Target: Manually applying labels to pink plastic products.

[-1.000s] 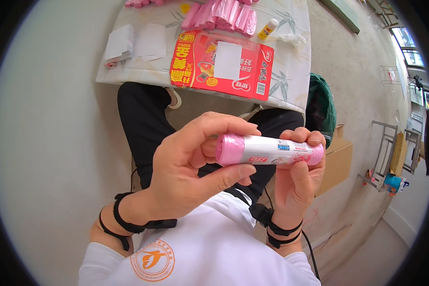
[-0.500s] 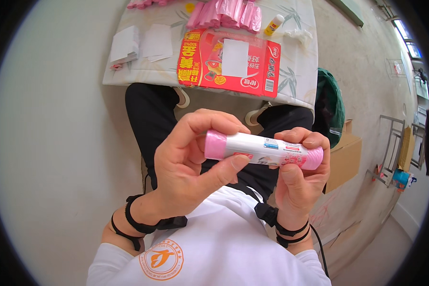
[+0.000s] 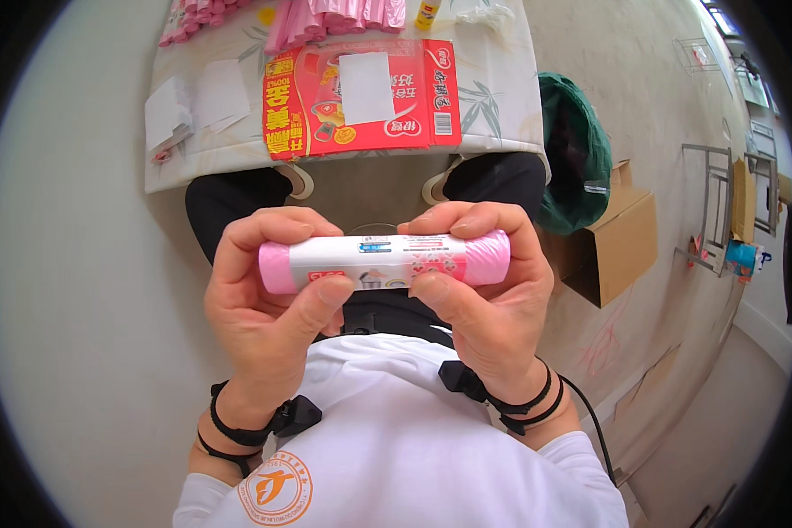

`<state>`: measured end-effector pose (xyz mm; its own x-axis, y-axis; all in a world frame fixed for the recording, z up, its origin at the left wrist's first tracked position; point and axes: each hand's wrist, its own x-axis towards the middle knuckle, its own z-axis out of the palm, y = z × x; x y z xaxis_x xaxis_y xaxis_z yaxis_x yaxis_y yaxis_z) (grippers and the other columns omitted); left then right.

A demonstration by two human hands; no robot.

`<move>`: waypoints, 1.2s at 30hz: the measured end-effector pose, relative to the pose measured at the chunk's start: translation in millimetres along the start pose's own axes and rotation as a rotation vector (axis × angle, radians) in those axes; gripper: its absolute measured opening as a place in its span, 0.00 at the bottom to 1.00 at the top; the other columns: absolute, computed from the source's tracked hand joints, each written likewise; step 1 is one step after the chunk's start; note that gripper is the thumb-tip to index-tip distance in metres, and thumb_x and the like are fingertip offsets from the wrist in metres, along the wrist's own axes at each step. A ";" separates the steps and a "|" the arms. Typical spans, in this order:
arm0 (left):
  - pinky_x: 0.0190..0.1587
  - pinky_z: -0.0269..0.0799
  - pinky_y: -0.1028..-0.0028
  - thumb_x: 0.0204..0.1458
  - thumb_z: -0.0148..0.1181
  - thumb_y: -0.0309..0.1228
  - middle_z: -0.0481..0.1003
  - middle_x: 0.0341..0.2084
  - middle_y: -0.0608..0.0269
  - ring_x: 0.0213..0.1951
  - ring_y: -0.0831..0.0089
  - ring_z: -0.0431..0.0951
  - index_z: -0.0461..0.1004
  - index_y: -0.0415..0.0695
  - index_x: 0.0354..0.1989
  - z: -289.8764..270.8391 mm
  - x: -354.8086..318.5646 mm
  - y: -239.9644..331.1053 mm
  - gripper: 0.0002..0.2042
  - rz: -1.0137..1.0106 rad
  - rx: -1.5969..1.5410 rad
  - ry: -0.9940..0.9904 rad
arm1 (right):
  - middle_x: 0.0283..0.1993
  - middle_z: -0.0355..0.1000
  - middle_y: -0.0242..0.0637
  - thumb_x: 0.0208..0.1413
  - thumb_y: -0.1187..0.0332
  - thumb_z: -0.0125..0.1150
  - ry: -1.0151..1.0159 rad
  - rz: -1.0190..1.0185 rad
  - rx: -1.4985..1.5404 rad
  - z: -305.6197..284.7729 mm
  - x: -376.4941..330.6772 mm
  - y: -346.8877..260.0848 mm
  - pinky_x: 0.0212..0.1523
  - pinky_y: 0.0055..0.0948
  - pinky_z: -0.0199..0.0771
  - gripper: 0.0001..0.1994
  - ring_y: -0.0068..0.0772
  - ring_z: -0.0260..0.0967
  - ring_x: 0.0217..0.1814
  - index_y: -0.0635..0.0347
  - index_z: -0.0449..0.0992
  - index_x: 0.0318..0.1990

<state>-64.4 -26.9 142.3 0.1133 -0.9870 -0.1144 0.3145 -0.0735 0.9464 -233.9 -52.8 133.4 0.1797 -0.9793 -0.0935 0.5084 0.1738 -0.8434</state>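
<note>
A roll of pink plastic bags (image 3: 385,260) with a printed white paper label around its middle is held level above my lap. My left hand (image 3: 268,282) grips its left end, thumb on the front of the label and fingers over the top and behind. At the right end my right hand (image 3: 493,286) holds it the same way, the thumb pressing near the label's pink patterned part. Pink roll ends stick out at both sides of the label. The fingertips behind the roll are partly hidden.
On the cloth-covered table (image 3: 493,114) ahead lie a flattened red carton (image 3: 282,114) with a white paper (image 3: 367,88) on it, white label stacks (image 3: 169,114), several pink rolls (image 3: 334,18) and a glue stick (image 3: 428,13). A green bag (image 3: 581,150) and a cardboard box (image 3: 620,242) stand right.
The roll has turned from slanted to level. Both hands now hold it more evenly, with the left thumb flat on the label. In the picture, table and box have shifted left.
</note>
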 end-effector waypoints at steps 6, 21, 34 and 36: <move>0.29 0.72 0.84 0.44 0.64 0.16 0.69 0.41 0.53 0.32 0.80 0.72 0.64 0.41 0.42 5.9 1.9 -0.5 0.18 0.030 0.016 -0.010 | 0.47 0.70 0.45 0.45 0.84 0.65 0.033 0.097 0.071 -4.4 0.3 1.7 0.45 0.22 0.75 0.19 0.25 0.71 0.45 0.64 0.65 0.45; 0.37 0.68 0.82 0.53 0.57 0.20 0.68 0.39 0.57 0.35 0.80 0.70 0.64 0.42 0.39 16.0 3.8 -25.1 0.09 0.165 0.146 -0.071 | 0.34 0.71 0.38 0.48 0.81 0.63 0.157 -0.012 -0.062 -7.6 -3.7 13.4 0.28 0.17 0.70 0.06 0.19 0.70 0.31 0.64 0.71 0.30; 0.24 0.61 0.85 0.61 0.40 0.27 0.69 0.40 0.56 0.23 0.84 0.64 0.65 0.40 0.40 9.5 5.5 -28.0 0.06 0.009 0.013 0.001 | 0.43 0.72 0.47 0.60 0.63 0.52 -0.006 0.036 0.268 -19.6 8.3 16.2 0.33 0.25 0.72 0.12 0.31 0.71 0.36 0.65 0.72 0.41; 0.24 0.63 0.83 0.63 0.35 0.28 0.69 0.40 0.52 0.22 0.81 0.64 0.65 0.40 0.40 7.2 9.3 -24.7 0.10 -0.021 -0.156 0.014 | 0.54 0.64 0.51 0.57 0.51 0.52 -0.043 0.020 0.234 -14.7 14.1 17.5 0.46 0.34 0.69 0.26 0.39 0.66 0.51 0.63 0.63 0.54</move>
<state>-77.9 -35.3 120.0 0.1180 -0.9833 -0.1388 0.4595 -0.0698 0.8854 -234.8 -65.0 109.6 0.2251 -0.9709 -0.0819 0.6846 0.2175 -0.6957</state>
